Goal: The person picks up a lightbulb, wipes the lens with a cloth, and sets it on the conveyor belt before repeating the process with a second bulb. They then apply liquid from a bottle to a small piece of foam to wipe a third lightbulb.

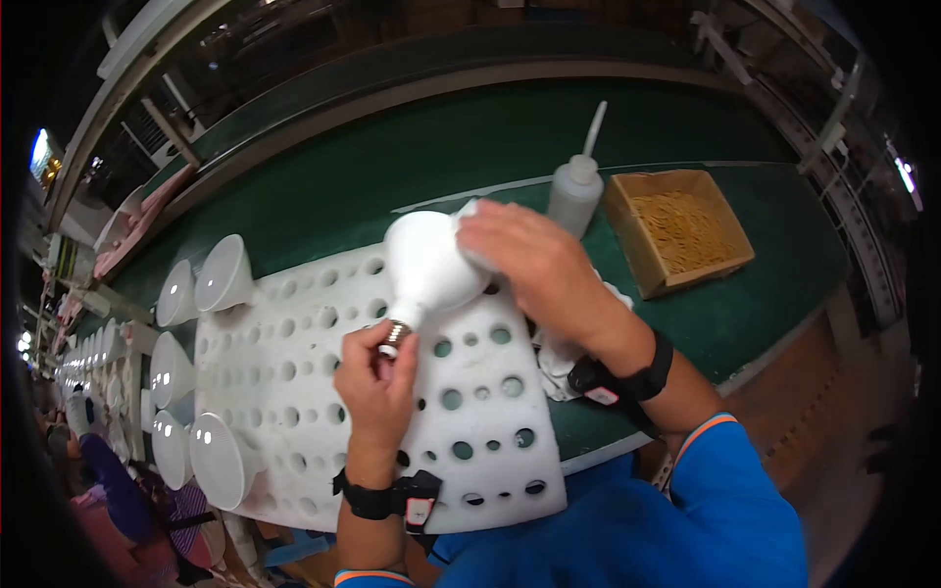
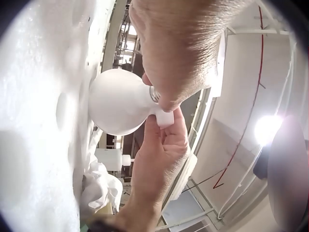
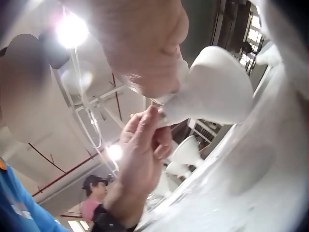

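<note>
My left hand grips a white reflector light bulb by its metal screw base. The bulb is tilted, its wide white head pointing up and away over the foam board. At the far right side of the head is my right hand, fingers bent around a small folded white cloth against the bulb. In the right wrist view the bulb's head shows beside that hand, and part of the cloth is hidden under the fingers.
A white foam board with rows of holes lies below, with several bulbs along its left edge. Behind on the green table stand a squeeze bottle and a cardboard box of small tan pieces. Crumpled white cloth lies under my right forearm.
</note>
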`<action>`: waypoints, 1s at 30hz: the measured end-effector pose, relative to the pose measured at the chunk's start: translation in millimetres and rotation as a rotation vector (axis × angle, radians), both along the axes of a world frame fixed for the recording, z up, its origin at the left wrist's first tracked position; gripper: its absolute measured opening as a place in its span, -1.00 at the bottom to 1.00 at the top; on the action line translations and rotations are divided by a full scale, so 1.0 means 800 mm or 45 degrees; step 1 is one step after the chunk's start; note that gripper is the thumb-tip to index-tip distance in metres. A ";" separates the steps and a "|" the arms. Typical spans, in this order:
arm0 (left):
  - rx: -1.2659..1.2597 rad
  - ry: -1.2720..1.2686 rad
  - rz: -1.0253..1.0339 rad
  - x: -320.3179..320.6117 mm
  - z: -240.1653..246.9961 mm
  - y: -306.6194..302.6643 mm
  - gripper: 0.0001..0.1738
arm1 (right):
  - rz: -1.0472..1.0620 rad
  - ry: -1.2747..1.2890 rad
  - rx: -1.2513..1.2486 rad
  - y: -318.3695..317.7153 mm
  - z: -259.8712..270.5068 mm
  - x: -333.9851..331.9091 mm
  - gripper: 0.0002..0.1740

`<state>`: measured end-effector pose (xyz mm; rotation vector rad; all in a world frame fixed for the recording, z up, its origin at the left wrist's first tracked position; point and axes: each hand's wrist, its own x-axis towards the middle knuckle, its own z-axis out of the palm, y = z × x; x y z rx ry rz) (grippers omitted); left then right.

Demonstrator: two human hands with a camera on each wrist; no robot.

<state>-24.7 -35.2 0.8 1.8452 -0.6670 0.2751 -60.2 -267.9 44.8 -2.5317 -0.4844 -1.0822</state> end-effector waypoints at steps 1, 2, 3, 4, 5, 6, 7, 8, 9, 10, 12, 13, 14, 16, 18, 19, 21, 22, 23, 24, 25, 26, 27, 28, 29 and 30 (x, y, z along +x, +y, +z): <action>-0.105 0.053 -0.017 0.001 -0.004 -0.003 -0.76 | -0.107 0.085 0.068 -0.019 0.012 -0.013 -0.57; -0.202 0.102 -0.027 0.003 -0.005 -0.004 -0.76 | -0.173 0.075 0.146 -0.045 0.012 -0.022 -0.53; -0.295 0.147 -0.029 0.005 -0.006 -0.004 -0.76 | -0.275 0.041 0.185 -0.060 0.023 -0.038 -0.50; -0.329 0.151 -0.027 0.007 -0.005 -0.004 -0.75 | -0.369 -0.016 0.088 -0.083 0.029 -0.051 -0.50; -0.363 0.157 -0.019 0.009 -0.002 -0.004 -0.74 | -0.490 0.010 0.100 -0.104 0.029 -0.066 -0.52; -0.400 0.165 -0.009 0.009 -0.001 -0.004 -0.73 | -0.552 0.035 0.148 -0.126 0.026 -0.077 -0.56; -0.409 0.170 0.004 0.009 -0.001 -0.005 -0.74 | -0.618 0.124 0.169 -0.146 0.022 -0.090 -0.56; -0.410 0.176 0.007 0.009 -0.001 -0.006 -0.74 | -0.690 0.213 0.191 -0.162 0.018 -0.102 -0.57; -0.411 0.180 0.006 0.008 -0.001 -0.007 -0.74 | -0.744 0.288 0.163 -0.175 0.011 -0.111 -0.56; -0.409 0.181 0.003 0.009 -0.001 -0.007 -0.74 | -0.800 0.361 0.140 -0.185 0.001 -0.121 -0.55; -0.415 0.220 0.008 0.008 -0.001 -0.008 -0.75 | -0.821 0.393 0.142 -0.180 0.001 -0.131 -0.51; -0.457 0.233 0.006 0.009 0.000 -0.010 -0.75 | -0.775 0.355 0.168 -0.169 0.002 -0.133 -0.48; -0.491 0.246 0.018 0.009 0.000 -0.009 -0.75 | -0.714 0.323 0.202 -0.151 0.005 -0.130 -0.45; -0.469 0.259 0.017 0.009 0.001 -0.008 -0.75 | -0.380 0.531 0.195 -0.107 0.020 -0.122 -0.29; -0.483 0.224 -0.035 0.012 -0.003 -0.004 -0.77 | 0.004 0.725 0.073 -0.071 0.029 -0.112 -0.13; -0.446 0.197 0.030 0.014 -0.003 -0.001 -0.77 | 0.043 0.877 0.032 -0.062 0.023 -0.105 0.02; -0.438 0.169 0.072 0.024 -0.016 0.004 -0.77 | 0.005 1.090 -0.092 -0.054 0.000 -0.090 0.27; -0.389 0.113 0.091 0.034 -0.030 0.012 -0.77 | -0.087 1.151 -0.168 -0.057 -0.015 -0.081 0.37; -0.354 0.139 0.163 0.036 -0.032 0.011 -0.79 | -0.154 1.196 -0.173 -0.056 -0.027 -0.076 0.36; -0.327 0.202 0.181 0.039 -0.036 0.017 -0.81 | -0.127 1.172 -0.099 -0.063 -0.054 -0.075 0.35; -0.313 0.194 0.133 0.033 -0.028 0.017 -0.82 | -0.042 1.041 0.017 -0.066 -0.078 -0.071 0.16; -0.349 0.165 0.088 0.029 -0.020 0.008 -0.82 | -0.077 1.170 0.098 -0.055 -0.059 -0.074 -0.15; -0.314 0.213 0.111 0.027 -0.015 0.007 -0.81 | -0.075 1.020 -0.017 -0.054 -0.066 -0.079 -0.36; -0.308 0.222 0.116 0.026 -0.011 0.006 -0.80 | -0.114 0.963 0.051 -0.055 -0.069 -0.076 -0.36; -0.301 0.233 0.131 0.023 -0.007 0.005 -0.80 | -0.144 0.910 0.117 -0.056 -0.069 -0.072 -0.36; -0.298 0.251 0.147 0.021 -0.006 0.004 -0.79 | -0.175 0.862 0.179 -0.057 -0.068 -0.070 -0.36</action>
